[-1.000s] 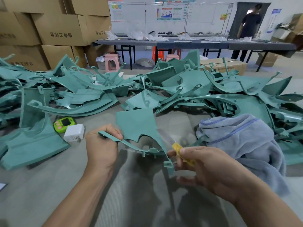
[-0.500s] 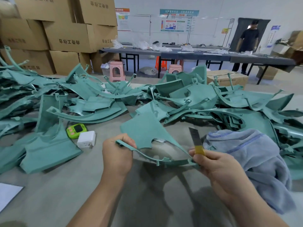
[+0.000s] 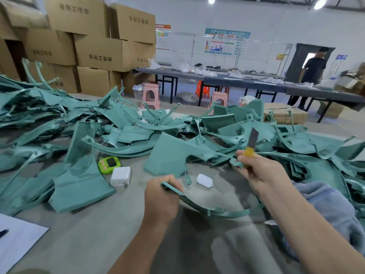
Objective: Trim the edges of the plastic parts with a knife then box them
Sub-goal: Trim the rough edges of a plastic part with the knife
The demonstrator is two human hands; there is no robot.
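Gripping a curved teal plastic part [image 3: 199,204] above the grey bench [image 3: 94,230], the left hand [image 3: 161,200] steadies it; the right hand [image 3: 262,171] pinches a yellow-handled knife [image 3: 250,144], blade upward.

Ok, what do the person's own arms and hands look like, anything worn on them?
Nothing worn shows. The left hand and right hand are bare: no gloves, rings or watch. The left forearm and right forearm are bare too, no sleeve in view.

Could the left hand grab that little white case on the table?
Probably yes, but not right away. The white case lies bare on the table just past the left hand, with nothing over it. That hand is gripping the green plastic part, so it would have to let go first.
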